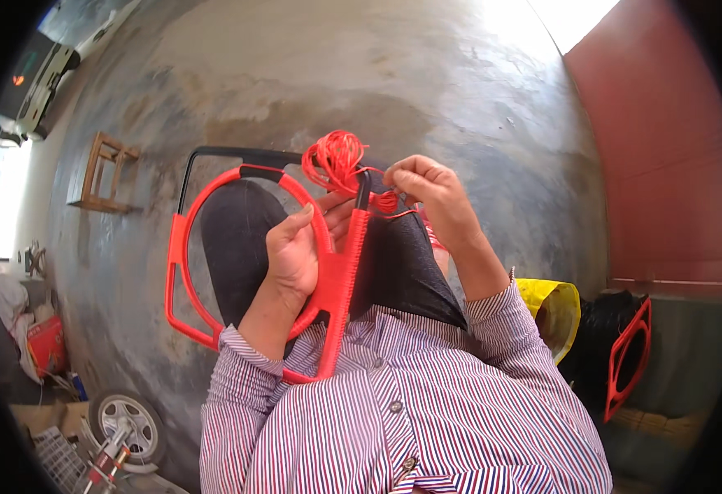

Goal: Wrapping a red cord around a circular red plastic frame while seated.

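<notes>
A squarish frame (343, 276) with a round inner ring lies tilted across my lap. Red strand is wound tightly over most of it, while the far bar (250, 153) and the top right corner show bare black. My left hand (295, 251) is closed around the right side of the ring, with its fingers passing behind. A loose bundle of red plastic cord (336, 158) sits at the far right corner, and a smaller looped bunch hangs just below it. Beside that corner my right hand (427, 188) pinches the red cord between thumb and fingers.
On the left stand a small wooden stool (107, 174) and, nearer, a spoked wheel (128, 421). To my right are a yellow container (554, 309) and another red-wrapped frame (628, 358) against black material. A red panel (657, 156) rises at the far right.
</notes>
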Demonstrator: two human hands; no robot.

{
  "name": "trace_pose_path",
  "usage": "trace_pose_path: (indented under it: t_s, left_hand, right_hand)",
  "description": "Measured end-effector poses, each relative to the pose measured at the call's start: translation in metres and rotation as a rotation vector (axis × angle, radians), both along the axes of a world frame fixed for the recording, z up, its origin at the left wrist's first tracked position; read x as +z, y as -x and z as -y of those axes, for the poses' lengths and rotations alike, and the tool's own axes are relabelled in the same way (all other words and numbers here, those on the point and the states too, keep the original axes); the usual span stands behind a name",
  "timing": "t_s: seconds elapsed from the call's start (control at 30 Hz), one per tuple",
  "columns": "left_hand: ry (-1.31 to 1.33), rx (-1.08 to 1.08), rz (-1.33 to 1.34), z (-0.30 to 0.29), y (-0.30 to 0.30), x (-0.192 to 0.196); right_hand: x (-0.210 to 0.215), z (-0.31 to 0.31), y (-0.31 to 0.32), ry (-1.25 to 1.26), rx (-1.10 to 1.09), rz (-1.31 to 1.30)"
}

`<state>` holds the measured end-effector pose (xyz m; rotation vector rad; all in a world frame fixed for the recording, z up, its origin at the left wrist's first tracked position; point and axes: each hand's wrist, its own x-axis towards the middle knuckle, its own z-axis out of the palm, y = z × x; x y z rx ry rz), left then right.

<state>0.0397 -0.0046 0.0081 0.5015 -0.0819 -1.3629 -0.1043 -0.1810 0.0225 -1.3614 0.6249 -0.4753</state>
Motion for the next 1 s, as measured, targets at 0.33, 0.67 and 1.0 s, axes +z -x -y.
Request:
trace_pose_path:
  t_s: [0.33,0.67,1.0]
  left_hand:
    - [-0.013,-0.060,0.032,-0.001,-0.002,-0.004]
    - [-0.152,-0.093,-0.026,-0.002,-0.001,-0.008]
    - [-0.129,-0.102,0.056,-0.004,0.001,-0.004]
  right_hand:
    - [-0.011,-0.011,-0.001,0.341,0.149,-0.324]
    - [0.046,0.023,0.087,-0.113,0.215,0.483]
    - [0.027,0.118,0.248,-0.361,-0.430,0.827]
